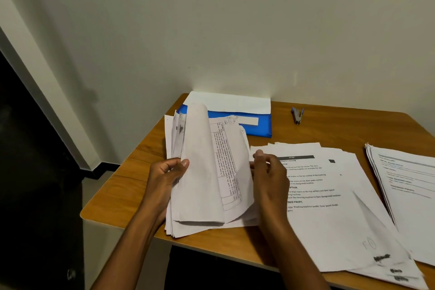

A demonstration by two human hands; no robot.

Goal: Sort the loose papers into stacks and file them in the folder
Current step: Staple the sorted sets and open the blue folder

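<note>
While the left hand (167, 178) grips a curled sheet (200, 167) off the paper stack (211, 223) by the desk's (131, 183) left edge, the right hand (268, 176) pinches that stack's right side, blue folder (259, 128) behind

Dim, warm indoor light, greenish-grey cast on the wall (235, 19). Brightest patch is a small glow on the wall just above the folder (247, 125), at the back of the desk (131, 183). Far left is near black, no detail. Soft shadows under the held papers (207, 183) and forearms. Right hand (268, 179) slightly motion-blurred. Print on the right-edge sheets (404, 176) smeared and unreadable. Wide-angle bending at frame edges; desk edge curves. Overall soft, compressed.
</note>
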